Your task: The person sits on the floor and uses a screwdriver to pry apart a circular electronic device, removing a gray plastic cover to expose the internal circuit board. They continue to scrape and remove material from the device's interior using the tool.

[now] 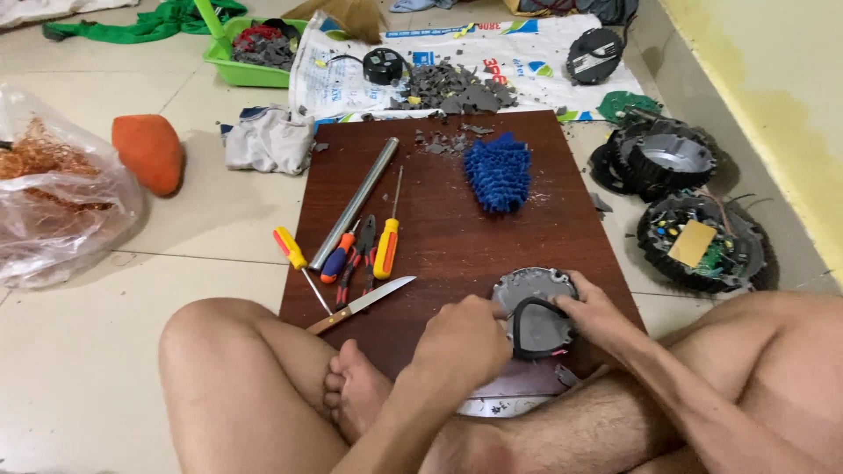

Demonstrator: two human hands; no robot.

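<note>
Hands meet low and right of centre in the frame, over a round grey metal disc (530, 294) that lies on a dark brown wooden board (457, 237). The left hand (461, 344) is curled into a loose fist at the disc's left edge, fingers pressed together on the rim of a black rubbery ring (537, 326) that sits on the disc's nearer half; exactly what the fingertips pinch is hidden by the knuckles. The right hand (590, 307) comes in from the right, fingers bent and clamped on the disc's right edge where the ring meets it. The disc thus sits between the two hands, touched by both, just ahead of the crossed legs and the bare foot (356, 391).

Left of the hands on the board lies a knife (362, 305) with a wooden handle, and beyond it pliers (360, 254), a yellow-handled screwdriver (387, 239), and a long steel tube (356, 202) lying on a slant. A second yellow-handled screwdriver (297, 263) hangs over the board's left edge. A blue fluffy mitt (499, 171) lies at upper centre of the board, with grey broken chips (457, 88) heaped on a printed sack past the far edge.

At the right of the frame, on the tiled floor, sit two round black housings (680, 202), the nearer showing a circuit board. At upper left are a green tray (250, 48), an orange lump (149, 151) and a clear bag of copper wire (53, 193).
</note>
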